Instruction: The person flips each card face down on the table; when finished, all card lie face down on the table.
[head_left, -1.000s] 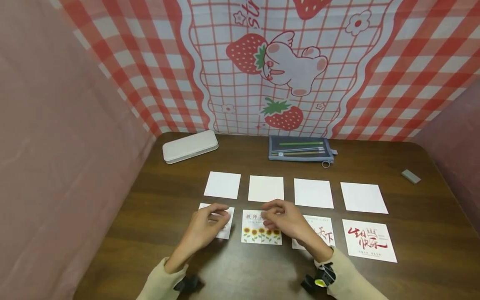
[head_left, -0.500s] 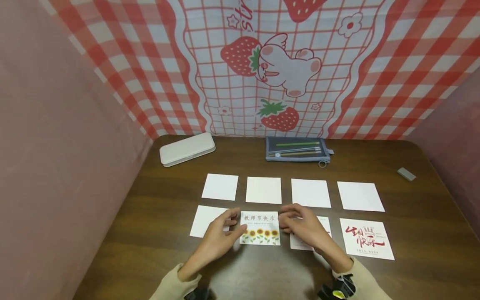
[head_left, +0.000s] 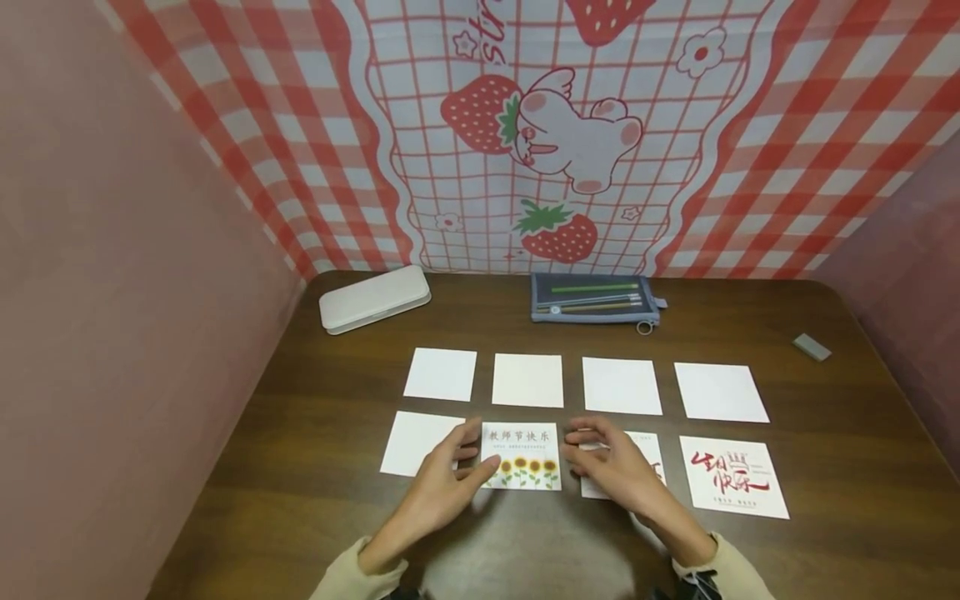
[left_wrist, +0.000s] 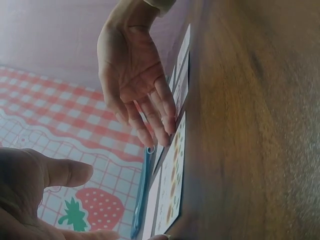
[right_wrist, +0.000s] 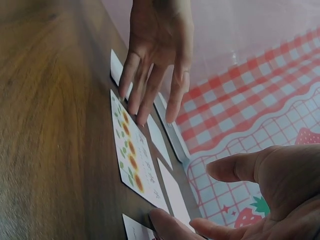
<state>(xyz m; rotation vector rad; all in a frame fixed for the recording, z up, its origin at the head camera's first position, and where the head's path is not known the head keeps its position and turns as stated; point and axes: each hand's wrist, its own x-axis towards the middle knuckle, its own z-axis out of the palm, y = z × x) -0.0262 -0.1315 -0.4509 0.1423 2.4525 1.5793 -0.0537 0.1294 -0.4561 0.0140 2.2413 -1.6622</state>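
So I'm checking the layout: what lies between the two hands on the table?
In the head view, the sunflower card lies flat between the left hand and the right hand, whose fingertips sit at its side edges.

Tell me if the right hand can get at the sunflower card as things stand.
Probably yes. The right hand hovers open at the right edge of the sunflower card, which lies flat and uncovered on the table; the left hand flanks the other edge.

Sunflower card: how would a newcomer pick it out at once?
On the brown table, find the two rows of square cards. It lies in the near row, second from left, between the two hands. The sunflower card alone shows a strip of yellow sunflowers.
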